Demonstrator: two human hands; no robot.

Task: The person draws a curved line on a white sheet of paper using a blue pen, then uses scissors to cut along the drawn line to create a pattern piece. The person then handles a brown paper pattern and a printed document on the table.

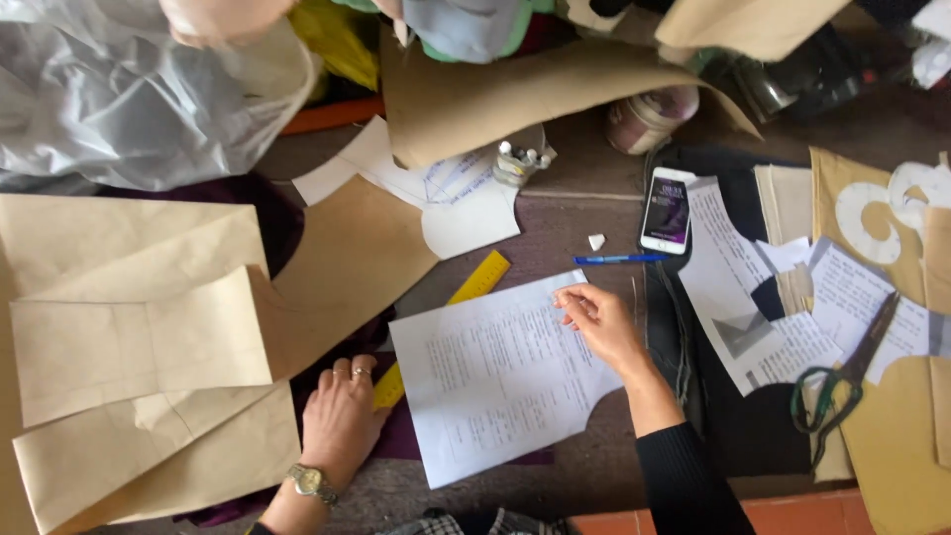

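Note:
A white paper pattern piece (495, 381) with printed text lies in front of me on dark purple fabric (396, 436). My right hand (597, 322) rests on its upper right part, fingertips pressing the sheet near its top edge. My left hand (340, 416), with rings and a wristwatch, lies flat beside the sheet's left edge. It presses on the lower end of a yellow ruler (466, 297) that runs diagonally under the paper. Neither hand grips anything.
Large tan paper pattern pieces (149, 337) cover the left. A blue pen (619, 260), a small white chalk (595, 241) and a smartphone (669, 210) lie beyond the sheet. Green-handled scissors (842, 381) rest on printed papers at right. A clear plastic bag (119, 99) sits at upper left.

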